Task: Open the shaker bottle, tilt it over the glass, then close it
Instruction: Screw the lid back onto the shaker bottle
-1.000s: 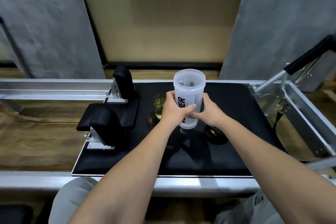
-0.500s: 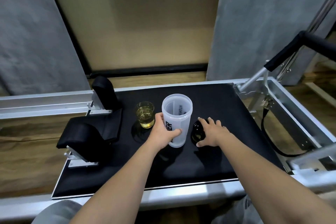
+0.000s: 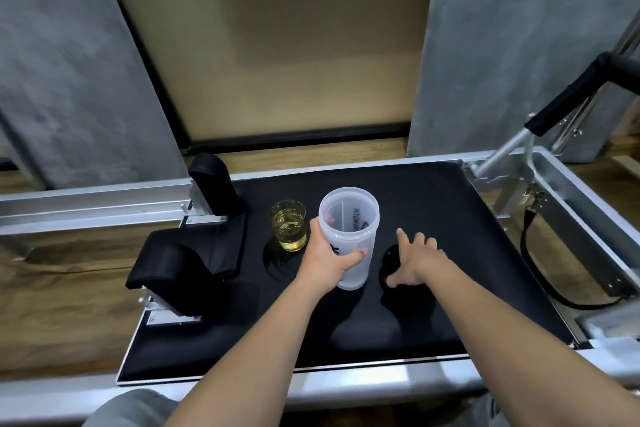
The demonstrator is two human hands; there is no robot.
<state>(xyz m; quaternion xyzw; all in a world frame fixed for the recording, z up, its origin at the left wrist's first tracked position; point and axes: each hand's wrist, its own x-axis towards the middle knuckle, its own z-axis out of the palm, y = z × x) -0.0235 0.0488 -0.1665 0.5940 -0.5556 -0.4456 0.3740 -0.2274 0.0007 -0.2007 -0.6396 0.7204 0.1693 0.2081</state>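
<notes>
Head view: we see left hand [image 3: 327, 258] fingers grasping the open shaker bottle [image 3: 349, 236]; right hand [image 3: 417, 262] fingers spread over the black lid [image 3: 390, 260].

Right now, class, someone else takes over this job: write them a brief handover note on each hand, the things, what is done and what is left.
Left hand: wrapped round the shaker bottle, upright on the black pad.
Right hand: spread over the black lid lying on the pad, not yet gripping it.
Glass: left of the bottle, holding yellowish liquid.
Done: bottle is open.
Left: pick up the lid and close the bottle.
</notes>
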